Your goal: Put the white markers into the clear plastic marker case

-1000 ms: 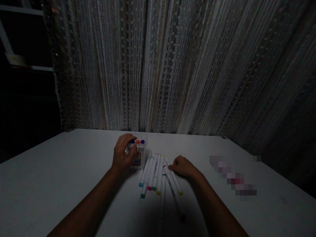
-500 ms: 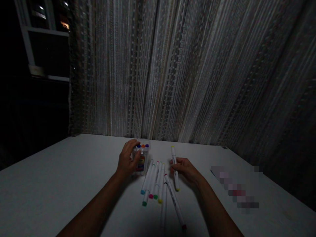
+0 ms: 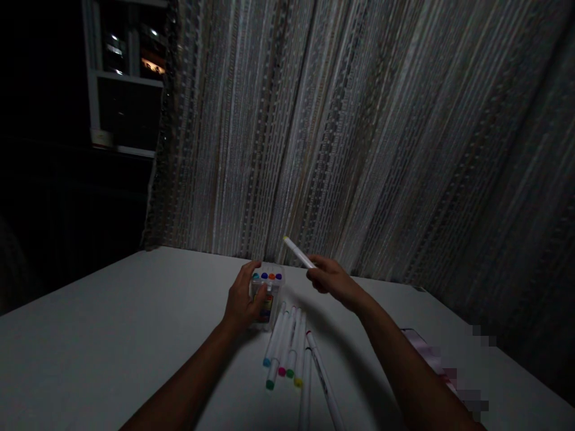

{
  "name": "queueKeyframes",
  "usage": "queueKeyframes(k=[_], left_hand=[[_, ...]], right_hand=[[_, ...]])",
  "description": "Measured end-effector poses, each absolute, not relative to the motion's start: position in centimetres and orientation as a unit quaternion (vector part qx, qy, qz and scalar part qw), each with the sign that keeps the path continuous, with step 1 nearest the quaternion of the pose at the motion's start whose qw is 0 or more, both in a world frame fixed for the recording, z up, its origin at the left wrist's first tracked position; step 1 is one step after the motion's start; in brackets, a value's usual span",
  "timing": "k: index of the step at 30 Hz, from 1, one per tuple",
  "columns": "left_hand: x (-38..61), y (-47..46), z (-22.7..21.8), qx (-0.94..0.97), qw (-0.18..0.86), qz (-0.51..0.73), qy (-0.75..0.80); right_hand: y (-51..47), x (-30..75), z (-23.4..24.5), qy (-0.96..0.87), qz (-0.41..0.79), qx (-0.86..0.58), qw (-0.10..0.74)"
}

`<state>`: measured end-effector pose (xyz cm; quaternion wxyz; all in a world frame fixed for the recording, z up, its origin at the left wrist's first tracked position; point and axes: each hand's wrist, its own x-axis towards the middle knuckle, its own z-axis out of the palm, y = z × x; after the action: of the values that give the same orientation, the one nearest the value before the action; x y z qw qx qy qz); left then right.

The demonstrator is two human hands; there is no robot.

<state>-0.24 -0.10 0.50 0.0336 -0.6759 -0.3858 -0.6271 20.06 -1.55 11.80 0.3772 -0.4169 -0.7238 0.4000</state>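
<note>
My left hand [image 3: 244, 298] is wrapped round the left side of a clear plastic marker case [image 3: 273, 293] standing on the table. Several markers with blue, orange and purple ends show at the case's top. Raised to the right, my right hand [image 3: 331, 278] grips a white marker [image 3: 299, 251] with a yellow tip, slanting up and to the left. Between my arms several white markers [image 3: 294, 344] lie side by side, their ends blue, green, pink and yellow. A marker with a red end [image 3: 322, 377] lies apart at their right, beside another white one.
The white table [image 3: 148, 335] reaches back to a striped curtain [image 3: 287, 131]. Partly behind my right forearm lies a flat pinkish object [image 3: 424, 350], blurred out in part. A dark window [image 3: 128, 108] is at the far left.
My right hand has lifted the marker and tilted it from upright to slanting left, toward the case. My left hand stays on the case. The whole view has shifted slightly.
</note>
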Motion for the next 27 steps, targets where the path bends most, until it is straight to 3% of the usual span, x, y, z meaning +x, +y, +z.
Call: queueKeyframes(k=[4,9,17,27], left_hand=[[-0.2,-0.1,0.5,-0.659,0.023,-0.646,-0.384],[-0.2,0.1,0.6,-0.661,0.04,-0.65,-0.373],[0.0,0.1,0.3,-0.685,0.062,-0.625,-0.369],[0.3,0.2,0.0,-0.688,0.072,-0.622,-0.367]], right_hand=[[-1.0,17.9,15.4,-0.836,0.196,-0.456,0.235],[0.0,15.5,17.8,-0.861,0.042,-0.485,0.148],[0.1,13.2,19.7,-0.856,-0.087,-0.506,0.056],[0.4,12.4,20.0,-0.867,-0.078,-0.487,0.065]])
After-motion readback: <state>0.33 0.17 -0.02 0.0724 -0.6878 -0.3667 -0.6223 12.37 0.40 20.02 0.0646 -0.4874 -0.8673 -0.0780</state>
